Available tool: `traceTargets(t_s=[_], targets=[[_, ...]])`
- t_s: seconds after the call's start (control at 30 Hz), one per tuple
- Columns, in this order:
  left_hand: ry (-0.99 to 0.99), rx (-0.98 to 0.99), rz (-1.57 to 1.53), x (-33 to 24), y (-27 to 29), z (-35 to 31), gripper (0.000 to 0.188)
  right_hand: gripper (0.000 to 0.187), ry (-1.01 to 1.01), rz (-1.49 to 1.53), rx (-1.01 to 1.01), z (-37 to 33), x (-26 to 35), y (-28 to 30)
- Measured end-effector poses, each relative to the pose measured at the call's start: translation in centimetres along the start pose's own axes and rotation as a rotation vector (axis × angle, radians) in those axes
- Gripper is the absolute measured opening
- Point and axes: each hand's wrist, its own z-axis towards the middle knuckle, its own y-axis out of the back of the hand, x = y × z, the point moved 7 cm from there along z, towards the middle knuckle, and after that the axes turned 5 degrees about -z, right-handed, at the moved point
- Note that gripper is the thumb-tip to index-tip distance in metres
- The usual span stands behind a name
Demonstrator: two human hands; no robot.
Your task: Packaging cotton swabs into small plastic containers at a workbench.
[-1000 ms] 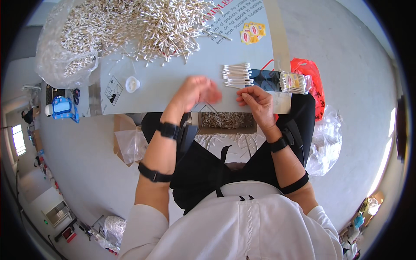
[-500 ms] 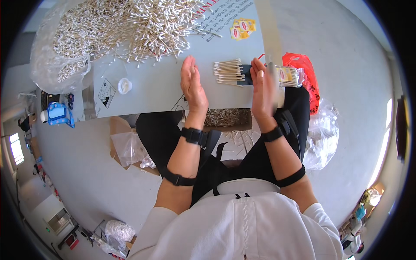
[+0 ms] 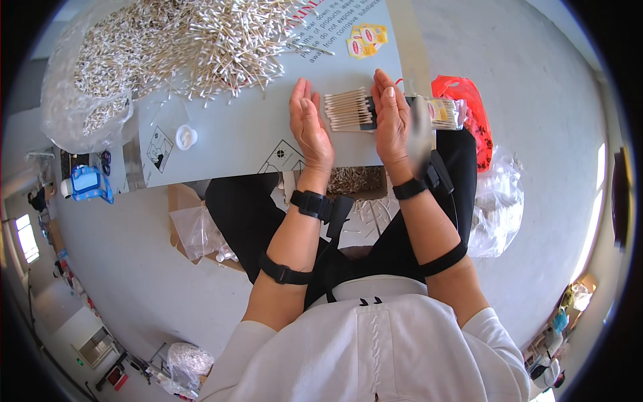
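A loose row of cotton swabs (image 3: 347,110) is laid on the table (image 3: 228,144) between the left hand (image 3: 312,127) and the right hand (image 3: 393,120). Both hands are held upright, fingers straight and close together, with nothing gripped; whether the swab ends are touched by the right palm cannot be told. If the row were pressed unevenly from the two sides, swabs could be skewed or rolled out of line. The packed bundle (image 3: 445,114) beyond the right hand could be knocked by a wide outward sweep.
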Motion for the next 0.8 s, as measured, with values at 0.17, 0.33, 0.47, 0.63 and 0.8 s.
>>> traceTargets(t_s=[0.17, 0.33, 0.47, 0.63, 0.8], targets=[[-0.01, 0.022, 0.088, 0.2, -1.1, 1.0, 0.069, 0.053, 0.021, -0.124, 0.09, 1.6, 0.7, -0.6], [-0.026, 0.019, 0.114, 0.3, -1.7, 0.9, 0.068, 0.054, 0.032, -0.223, 0.169, 0.8, 0.9, -1.2], [-0.017, 0.032, 0.117, 0.2, -1.7, 0.8, 0.068, 0.053, 0.059, -0.18, 0.059, -0.7, 1.1, -0.3], [-0.012, 0.107, 0.12, 0.6, -2.4, 0.1, 0.067, 0.053, 0.066, -0.197, 0.042, -0.4, 0.9, -0.6], [0.01, 0.104, 0.048, 0.9, -2.0, 0.5, 0.064, 0.054, 0.064, -0.184, 0.051, -0.3, 0.6, -0.6]])
